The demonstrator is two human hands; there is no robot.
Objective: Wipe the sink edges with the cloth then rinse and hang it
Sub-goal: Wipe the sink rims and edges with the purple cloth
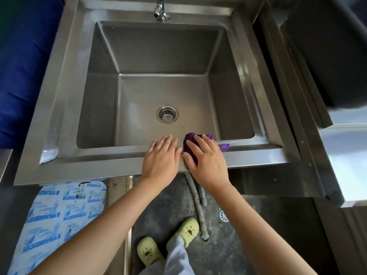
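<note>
Two bare forearms are seen rising from the bottom of the frame toward the near rim of a steel sink (79, 166). Just below centre, the right hand (206, 161) is laid over a purple cloth (188, 142), with the fingers spread and pressed down on it rather than closed around it; the cloth is bunched on the rim, and a corner is seen poking out to the right. The left hand (160, 157) is rested flat and empty on the rim just beside it, fingers together. The wiping step appears to be in hand. It is judged best done with the cloth kept flat under the palm, drawn along the rim in one steady pass, and carried into the corners, with the free hand kept clear. A tap (160, 10) is seen at the top centre. At the lower left, a blue-and-white printed sheet (65, 211) is covered in writing too blurred to be read.
</note>
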